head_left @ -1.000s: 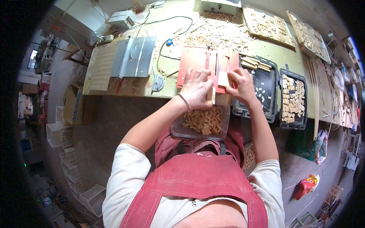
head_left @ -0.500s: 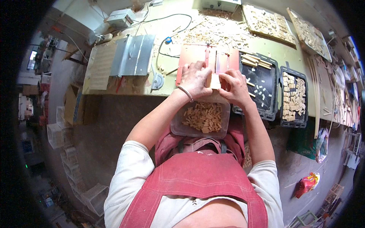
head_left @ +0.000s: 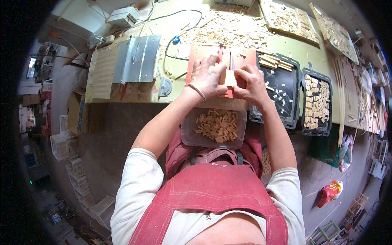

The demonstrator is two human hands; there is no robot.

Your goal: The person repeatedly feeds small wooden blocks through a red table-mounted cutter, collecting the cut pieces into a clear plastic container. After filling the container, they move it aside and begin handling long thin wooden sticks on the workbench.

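Note:
Between my two hands lies a pale wooden piece [head_left: 230, 78] on a red slotted plate [head_left: 199, 52] at the bench's front edge. My left hand [head_left: 207, 76], with a bangle at its wrist, is closed against the piece's left side. From the right, my right hand [head_left: 250, 83] pinches the same piece with thumb and fingers. A narrow dark slot runs away from me just beyond the piece. Below the hands, a clear plastic tub [head_left: 188, 134] full of small cut wood pieces [head_left: 217, 125] sits at my lap.
At right stand a black tray [head_left: 284, 115] with wooden strips and a black crate [head_left: 315, 132] of small blocks. A grey metal plate [head_left: 145, 61] and a protractor [head_left: 165, 87] lie left. Wood scraps [head_left: 228, 30] and a cable [head_left: 200, 18] spread behind.
Both hands have moved a little away from me along the red plate, with the wooden piece between them. My view has shifted slightly.

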